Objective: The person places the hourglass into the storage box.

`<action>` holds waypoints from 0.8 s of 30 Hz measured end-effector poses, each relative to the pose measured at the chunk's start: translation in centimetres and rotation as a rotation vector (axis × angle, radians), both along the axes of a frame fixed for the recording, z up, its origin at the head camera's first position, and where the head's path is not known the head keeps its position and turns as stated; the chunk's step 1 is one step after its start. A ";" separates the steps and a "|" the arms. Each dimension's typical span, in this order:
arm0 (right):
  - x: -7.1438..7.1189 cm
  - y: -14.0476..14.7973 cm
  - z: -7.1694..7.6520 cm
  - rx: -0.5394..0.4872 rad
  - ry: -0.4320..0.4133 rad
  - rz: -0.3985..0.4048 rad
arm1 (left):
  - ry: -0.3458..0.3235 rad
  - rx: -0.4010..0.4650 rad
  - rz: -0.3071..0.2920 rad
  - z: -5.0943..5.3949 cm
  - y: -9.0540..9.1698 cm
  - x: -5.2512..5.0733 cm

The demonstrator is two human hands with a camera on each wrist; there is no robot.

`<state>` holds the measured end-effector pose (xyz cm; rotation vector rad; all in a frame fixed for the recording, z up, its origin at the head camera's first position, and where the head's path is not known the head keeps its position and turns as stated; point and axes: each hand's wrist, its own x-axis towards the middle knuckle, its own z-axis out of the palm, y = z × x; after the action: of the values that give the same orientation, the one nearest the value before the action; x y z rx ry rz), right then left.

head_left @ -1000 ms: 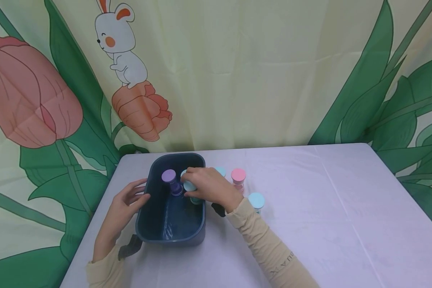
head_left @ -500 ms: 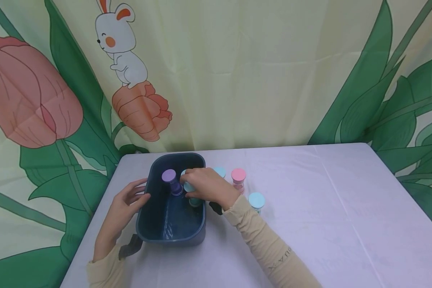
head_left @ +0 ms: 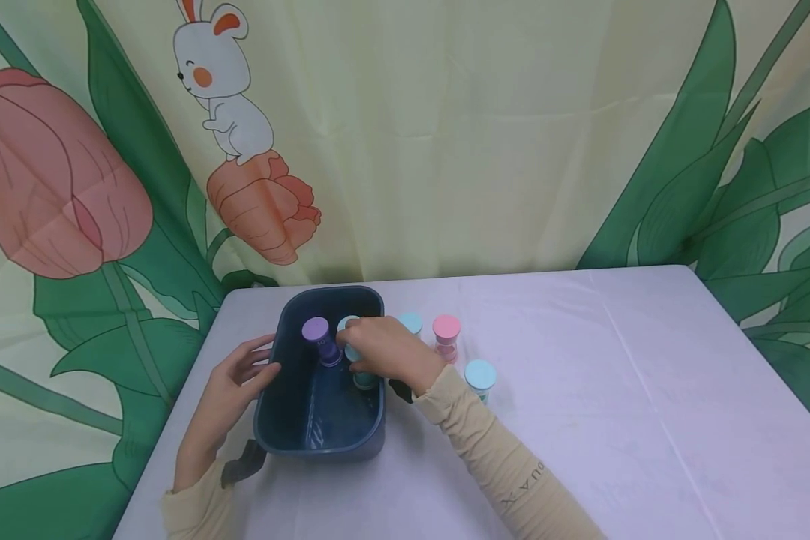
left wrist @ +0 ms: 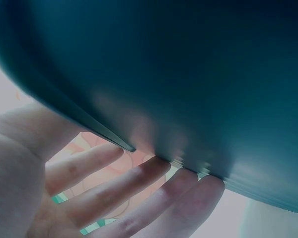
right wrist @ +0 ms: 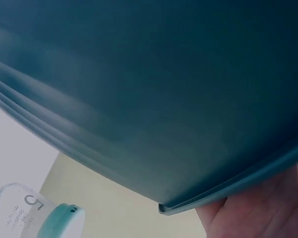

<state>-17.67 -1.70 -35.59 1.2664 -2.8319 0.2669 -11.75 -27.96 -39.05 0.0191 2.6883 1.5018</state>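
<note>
A dark blue bin point(head_left: 319, 427) stands on the table in the head view. My left hand point(head_left: 236, 382) touches its left side, with fairly straight fingers point(left wrist: 124, 183) against the outer wall and the thumb at the rim. My right hand point(head_left: 394, 349) reaches over the right rim and holds a blue-capped sand timer point(head_left: 366, 381) inside the bin, its grip partly hidden. A purple sand timer point(head_left: 317, 330) leans within the bin. Another light-blue cap point(head_left: 346, 322) shows behind my right fingers. In the right wrist view, the bin wall hides most of the right hand point(right wrist: 260, 213).
Right of the bin stand a pink sand timer point(head_left: 446, 336), a light-blue one point(head_left: 480, 375) and another light-blue one point(head_left: 411, 323) partly behind my hand. A white cloth covers the table point(head_left: 580, 420). A printed curtain point(head_left: 486, 150) hangs behind it.
My right hand has shifted very slightly left and down with the blue-capped sand timer inside the bin. The left hand and the bin hold their places.
</note>
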 end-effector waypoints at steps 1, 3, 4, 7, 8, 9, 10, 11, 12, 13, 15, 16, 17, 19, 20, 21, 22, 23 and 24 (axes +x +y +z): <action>0.0 0.0 0.0 -0.001 0.006 0.001 | 0.002 -0.001 0.000 0.0 0.0 0.0; 0.0 0.0 -0.1 -0.003 0.013 0.000 | 0.005 -0.002 0.000 0.0 0.0 0.0; 0.0 0.0 -0.1 -0.004 0.015 -0.001 | 0.007 -0.003 0.000 0.0 0.0 0.0; 0.1 -0.1 -0.1 -0.007 0.015 -0.007 | 0.013 -0.004 -0.001 0.0 0.0 -0.1; 0.1 -0.1 -0.1 -0.008 0.013 -0.009 | 0.013 -0.004 -0.001 0.0 0.0 -0.1; 0.1 -0.1 -0.1 -0.010 0.010 -0.011 | 0.014 -0.005 -0.002 0.0 0.0 -0.1; 0.2 0.0 -0.1 -0.010 0.009 -0.013 | 0.014 -0.006 -0.002 0.0 0.0 -0.1; 0.2 0.0 -0.1 -0.011 0.006 -0.014 | 0.013 -0.005 -0.002 0.0 0.0 -0.1; 0.2 0.0 -0.1 -0.012 0.004 -0.015 | 0.012 -0.005 -0.001 0.0 0.0 -0.1; 0.2 0.0 -0.1 -0.011 0.003 -0.015 | 0.012 -0.005 -0.001 -0.1 0.0 -0.1; 0.3 0.0 -0.1 -0.011 0.004 -0.013 | 0.008 -0.004 -0.002 0.0 0.1 -0.1; 0.3 0.0 -0.1 -0.011 0.006 -0.011 | 0.007 -0.004 -0.001 0.0 0.1 -0.1; 0.3 0.1 -0.1 -0.011 0.010 -0.007 | 0.006 -0.004 0.000 0.0 0.1 -0.1; 0.3 0.1 -0.1 -0.016 0.017 0.001 | 0.004 -0.004 0.001 0.0 0.1 -0.1; 0.3 0.1 -0.1 -0.021 0.019 0.005 | 0.002 -0.004 0.001 0.0 0.1 -0.1; 0.3 0.2 -0.1 -0.026 0.020 0.009 | 0.001 -0.005 0.002 0.0 0.1 -0.1; 0.3 0.2 -0.1 -0.030 0.023 0.012 | 0.000 -0.006 0.003 0.0 0.0 -0.1; 0.4 0.3 -0.1 -0.036 0.025 0.015 | -0.002 -0.007 0.004 0.0 0.0 -0.1; 0.4 0.3 -0.1 -0.041 0.028 0.017 | -0.003 -0.007 0.004 0.0 0.0 -0.1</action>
<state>-17.29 -1.35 -35.67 1.2771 -2.7787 0.3043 -11.86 -27.92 -39.07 0.0113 2.6927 1.4925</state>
